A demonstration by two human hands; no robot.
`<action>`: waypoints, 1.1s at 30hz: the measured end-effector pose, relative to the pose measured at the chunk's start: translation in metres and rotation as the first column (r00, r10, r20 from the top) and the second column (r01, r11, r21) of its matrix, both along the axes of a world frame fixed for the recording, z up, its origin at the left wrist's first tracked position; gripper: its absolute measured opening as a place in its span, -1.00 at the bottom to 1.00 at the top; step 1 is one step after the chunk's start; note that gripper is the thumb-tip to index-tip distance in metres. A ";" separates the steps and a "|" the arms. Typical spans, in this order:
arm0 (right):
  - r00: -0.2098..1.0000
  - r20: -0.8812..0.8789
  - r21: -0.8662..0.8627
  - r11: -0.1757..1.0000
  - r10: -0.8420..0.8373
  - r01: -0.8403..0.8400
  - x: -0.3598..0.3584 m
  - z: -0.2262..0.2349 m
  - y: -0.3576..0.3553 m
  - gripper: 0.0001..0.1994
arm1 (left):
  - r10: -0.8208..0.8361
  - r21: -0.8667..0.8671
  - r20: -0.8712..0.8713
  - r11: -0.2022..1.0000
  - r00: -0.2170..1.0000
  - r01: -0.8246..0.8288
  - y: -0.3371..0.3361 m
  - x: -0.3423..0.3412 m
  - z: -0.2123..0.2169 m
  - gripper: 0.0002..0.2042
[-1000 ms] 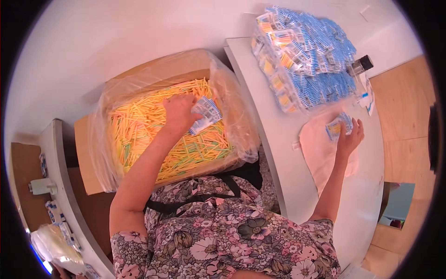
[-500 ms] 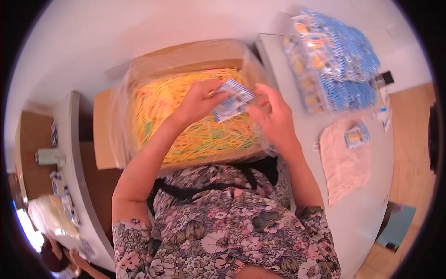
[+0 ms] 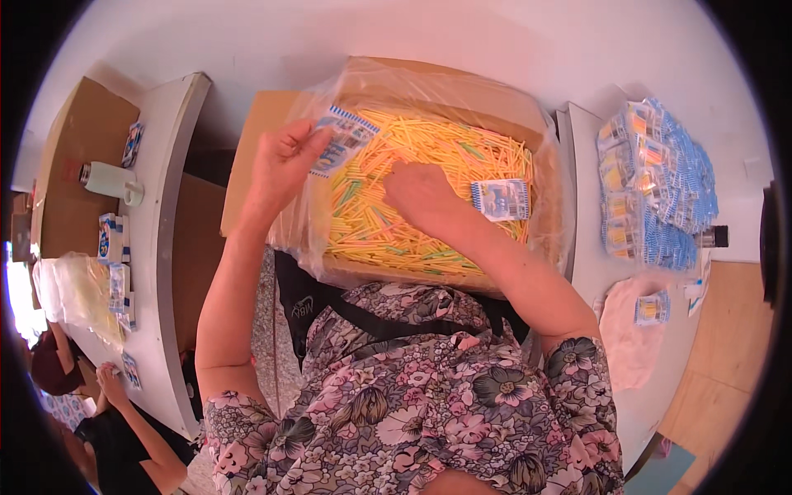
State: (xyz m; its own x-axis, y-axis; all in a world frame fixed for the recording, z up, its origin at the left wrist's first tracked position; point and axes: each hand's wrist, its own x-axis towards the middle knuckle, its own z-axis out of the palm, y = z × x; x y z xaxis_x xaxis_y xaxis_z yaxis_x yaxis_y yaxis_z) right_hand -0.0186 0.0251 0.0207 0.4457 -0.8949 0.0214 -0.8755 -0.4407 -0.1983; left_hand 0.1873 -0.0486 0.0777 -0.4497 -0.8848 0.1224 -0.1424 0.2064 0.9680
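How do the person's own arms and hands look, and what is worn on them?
Both forearms are bare from the short sleeves down. The sleeves belong to a floral top with pink, grey and cream flowers. The left hand and the right hand wear no gloves. No ring, watch or bracelet can be made out.

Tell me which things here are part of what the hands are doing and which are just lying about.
In use: left hand holding a small blue-and-white packet; right hand on the yellow sticks in the bag-lined cardboard box.

Lying about: packet pile, pink cloth, white cup.
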 end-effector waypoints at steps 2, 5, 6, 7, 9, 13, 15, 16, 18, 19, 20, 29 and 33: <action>0.994 -0.108 0.072 0.997 0.016 -0.009 0.013 0.004 -0.008 -0.90 | 0.014 0.004 0.023 1.000 1.000 -0.014 0.004 0.011 0.000 -0.85; 0.968 -0.233 0.026 0.996 0.094 -0.091 0.019 0.002 -0.010 -0.92 | -0.011 0.027 0.035 1.000 0.999 0.010 0.006 0.025 -0.011 -0.84; 0.954 -0.258 -0.091 0.980 0.150 -0.179 0.018 0.000 -0.009 -0.91 | -0.039 0.042 0.056 0.998 0.998 0.037 0.007 0.028 -0.014 -0.84; 0.954 -0.262 -0.091 0.980 0.149 -0.178 0.018 -0.002 -0.010 -0.91 | -0.072 0.056 0.078 0.996 0.994 0.068 0.007 0.029 -0.016 -0.85; 0.920 -0.353 -0.069 0.975 0.173 -0.210 0.017 -0.006 -0.010 -0.90 | -0.130 0.058 0.157 0.991 0.979 0.122 0.011 0.031 -0.016 -0.86; 0.923 -0.362 -0.029 0.988 0.129 -0.149 0.013 -0.001 -0.014 -0.89 | -0.220 -0.256 0.538 0.877 0.814 0.406 0.017 0.024 -0.011 -0.93; 0.959 -0.267 0.096 0.993 0.097 -0.074 0.011 0.014 -0.015 -0.93 | -0.194 -0.358 0.565 0.818 0.802 0.451 0.025 0.013 -0.014 -0.94; 0.958 -0.270 0.094 0.993 0.094 -0.071 0.010 0.019 -0.016 -0.93 | -0.168 -0.454 0.593 0.738 0.788 0.499 0.028 0.005 -0.014 -0.95; 0.965 -0.244 0.133 0.989 0.101 -0.069 0.008 0.027 -0.020 -0.92 | -0.121 -0.480 0.654 0.697 0.747 0.533 0.030 -0.009 -0.015 -0.97; 0.965 -0.245 0.129 0.989 0.099 -0.069 0.007 0.029 -0.021 -0.92 | -0.066 -0.497 0.711 0.658 0.700 0.566 0.030 -0.014 -0.018 -0.98; 0.970 -0.222 0.160 0.985 0.098 -0.063 0.006 0.031 -0.020 -0.91 | -0.063 -0.499 0.711 0.656 0.700 0.567 0.029 -0.018 -0.022 -0.98; 0.958 0.287 0.329 0.942 -0.028 -0.071 -0.033 0.047 -0.017 -0.80 | -0.392 -0.209 0.412 0.838 0.823 0.504 0.016 -0.035 -0.030 -0.95; 0.465 0.721 0.626 0.771 -0.514 -0.118 -0.040 0.050 -0.007 -0.77 | -0.338 -0.166 0.162 0.917 0.927 0.363 0.019 -0.036 -0.038 -0.96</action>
State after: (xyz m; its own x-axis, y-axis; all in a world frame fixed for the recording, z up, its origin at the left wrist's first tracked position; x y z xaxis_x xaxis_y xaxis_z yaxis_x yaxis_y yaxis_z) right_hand -0.0589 0.0185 0.0710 0.2945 -0.9270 -0.2323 -0.1809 0.1846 -0.9660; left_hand 0.1511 -0.0293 0.0393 -0.7493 -0.6334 0.1931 -0.1469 0.4433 0.8843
